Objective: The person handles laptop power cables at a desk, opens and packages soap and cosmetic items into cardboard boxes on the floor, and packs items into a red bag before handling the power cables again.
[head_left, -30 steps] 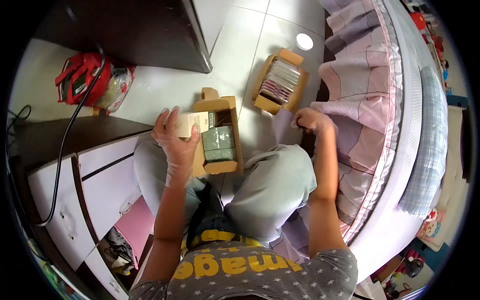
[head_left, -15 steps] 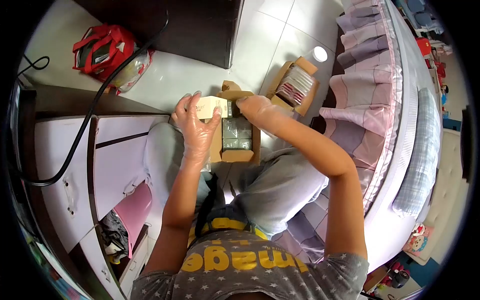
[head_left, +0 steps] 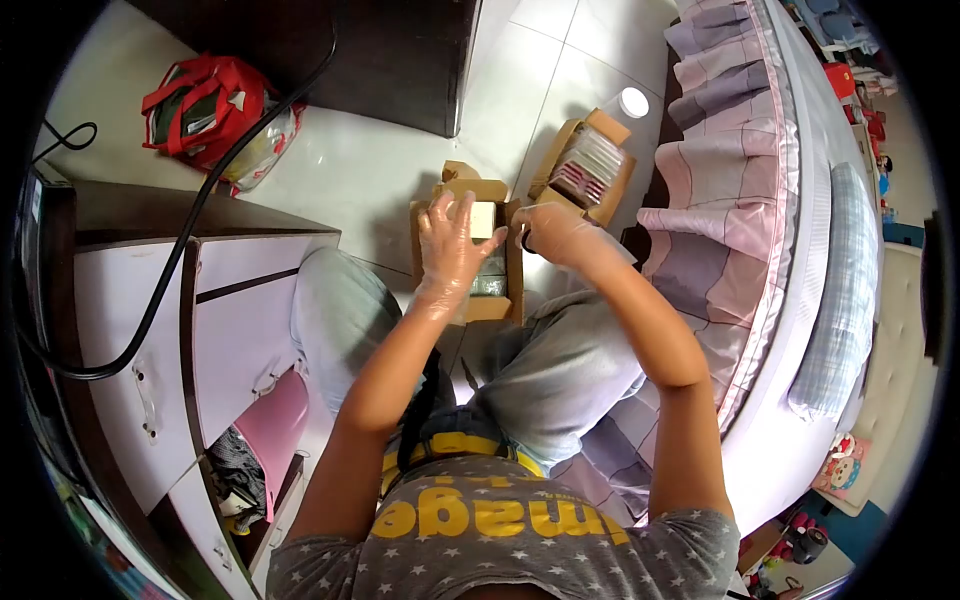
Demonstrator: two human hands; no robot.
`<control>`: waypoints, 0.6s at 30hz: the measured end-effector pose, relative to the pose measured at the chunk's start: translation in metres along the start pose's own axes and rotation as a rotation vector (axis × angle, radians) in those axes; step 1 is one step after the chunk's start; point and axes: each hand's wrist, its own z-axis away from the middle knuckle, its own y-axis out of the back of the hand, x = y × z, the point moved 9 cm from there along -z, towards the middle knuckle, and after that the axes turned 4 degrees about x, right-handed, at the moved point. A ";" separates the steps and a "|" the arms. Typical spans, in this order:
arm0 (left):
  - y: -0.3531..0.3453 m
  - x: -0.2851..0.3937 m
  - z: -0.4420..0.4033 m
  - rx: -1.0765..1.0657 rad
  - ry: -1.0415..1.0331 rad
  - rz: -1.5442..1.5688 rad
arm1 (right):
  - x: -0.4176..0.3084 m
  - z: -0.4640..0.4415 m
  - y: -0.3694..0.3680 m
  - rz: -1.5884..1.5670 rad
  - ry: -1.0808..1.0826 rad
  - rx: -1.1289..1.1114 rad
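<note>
My left hand point(head_left: 452, 248), in a clear plastic glove, holds a small cream box point(head_left: 483, 222) between thumb and fingers. The box is over the open cardboard carton point(head_left: 490, 308), in its far part; whether it rests on anything there is hidden. Greenish packs in clear wrap point(head_left: 488, 285) lie inside the carton, partly covered by my left hand. My right hand point(head_left: 562, 238), gloved too, is closed beside the carton's right wall. A dark curved piece point(head_left: 527, 240) shows at its fingers, too small to name.
Beyond my right hand stands a second open carton point(head_left: 606, 208) with several flat packs point(head_left: 588, 170). A white round lid or tub point(head_left: 633, 102) sits behind it. A red bag point(head_left: 205, 115) lies far left, a black cable point(head_left: 190, 215) crosses nearer, and a bed skirt point(head_left: 700, 230) borders the right.
My left hand has carried the cream box rightward, from the carton's left edge to over its inside. My right hand has moved slightly right and nearer, and the dark curved piece now shows.
</note>
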 end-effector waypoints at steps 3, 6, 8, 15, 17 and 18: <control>-0.021 -0.009 0.004 -0.134 0.027 -0.118 | 0.010 -0.008 -0.011 -0.128 -0.125 -0.054; -0.039 -0.013 0.009 -0.417 0.076 -0.122 | 0.014 -0.012 -0.015 -0.139 -0.103 -0.072; -0.031 -0.008 0.010 -0.353 0.000 -0.152 | 0.024 -0.014 -0.022 -0.139 -0.131 -0.083; -0.031 0.000 0.034 -0.373 -0.258 -0.141 | 0.017 -0.002 -0.012 -0.211 -0.246 -0.188; -0.035 -0.002 0.031 -0.395 -0.257 -0.111 | 0.019 -0.002 -0.025 -0.231 -0.220 -0.172; -0.036 -0.002 0.028 -0.414 -0.254 -0.083 | 0.019 -0.003 -0.029 -0.250 -0.189 -0.155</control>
